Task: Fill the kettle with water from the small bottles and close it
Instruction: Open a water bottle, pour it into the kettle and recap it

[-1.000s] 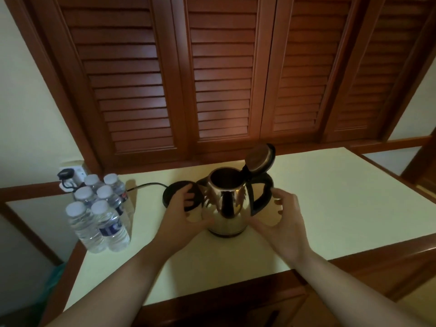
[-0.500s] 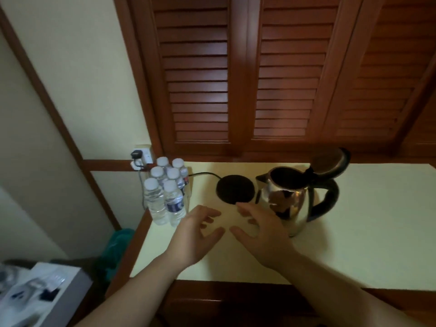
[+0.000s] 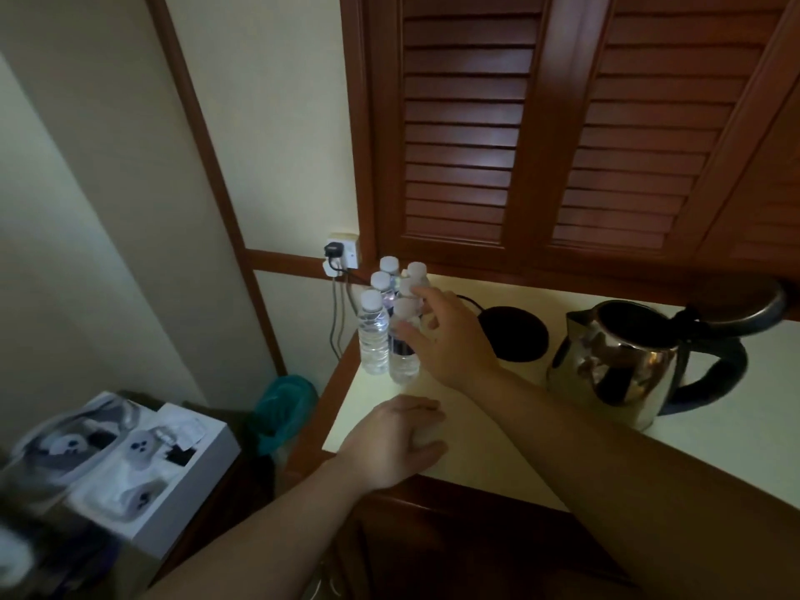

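Several small clear water bottles (image 3: 373, 335) with white caps stand grouped at the counter's far left corner. My right hand (image 3: 450, 339) reaches into the group with fingers spread; its thumb and fingertips touch the front right bottle (image 3: 403, 365) without closing round it. The steel kettle (image 3: 614, 370) stands on the right of the counter, off its base, with its lid (image 3: 749, 311) tipped up and open. The black round base (image 3: 517, 335) lies between bottles and kettle. My left hand (image 3: 396, 439) rests on the counter's front left corner, fingers loosely curled and holding nothing.
The pale counter (image 3: 498, 430) has a wooden rim, and its left edge drops off beside the bottles. A wall socket (image 3: 343, 252) with a plug and cables sits behind them. Louvred wooden doors (image 3: 519, 145) rise behind. A teal bin (image 3: 285, 400) and a white box (image 3: 143, 465) sit lower left.
Both hands left the kettle. The view swung left. My right hand moved across to the bottles, and my left hand dropped onto the counter's front corner.
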### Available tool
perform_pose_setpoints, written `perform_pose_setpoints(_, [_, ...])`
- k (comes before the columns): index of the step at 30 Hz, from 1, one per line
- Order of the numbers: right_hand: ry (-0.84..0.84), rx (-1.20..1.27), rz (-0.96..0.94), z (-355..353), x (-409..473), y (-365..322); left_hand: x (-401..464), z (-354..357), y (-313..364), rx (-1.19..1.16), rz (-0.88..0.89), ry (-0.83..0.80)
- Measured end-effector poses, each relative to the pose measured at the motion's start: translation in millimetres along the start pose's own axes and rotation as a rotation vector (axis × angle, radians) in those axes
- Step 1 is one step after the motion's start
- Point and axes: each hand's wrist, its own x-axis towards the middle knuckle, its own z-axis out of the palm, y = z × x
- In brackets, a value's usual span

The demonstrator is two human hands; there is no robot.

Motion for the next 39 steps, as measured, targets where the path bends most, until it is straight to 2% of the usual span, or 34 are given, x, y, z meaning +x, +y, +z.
perform_pose_setpoints(4, [-0.123,-0.095,0.009,4.2,15.2,-4.2,-2.4,1.9,-1.9,-0.001,0.004,0.022])
perform_pose_setpoints(9, [-0.157,-0.148,-0.017,-7.8,20.7,-5.4,-1.6,3.9,-4.4,-0.001,0.000,0.039])
perform_pose_setpoints(15, [-0.090,-0.171,0.007,-30.4,16.7,3.7,0.1,3.8,-3.7,-0.001,-0.007,0.044])
perform_pose_setpoints(18, [-0.031,-0.152,0.029,-49.1,7.6,14.6,4.7,5.7,1.1,-0.022,-0.099,0.098])
perform_pose_setpoints(22, [-0.045,-0.205,0.027,-72.4,-8.9,22.0,30.9,12.5,23.4,-0.195,-0.235,0.235])
perform_pose_setpoints(27, [-0.079,-0.187,0.128,-95.6,-27.3,22.9,73.0,11.4,54.3,-0.389,-0.171,0.271])
perform_pose_setpoints(32, [-0.245,-0.268,0.121,-117.0,-28.5,18.7,83.0,10.4,59.2,-0.488,-0.106,0.143])
perform_pose_setpoints(39, [-0.572,-0.483,-0.065,-137.4,-10.3,7.5,86.7,1.6,55.3,-0.545,-0.051,-0.002])
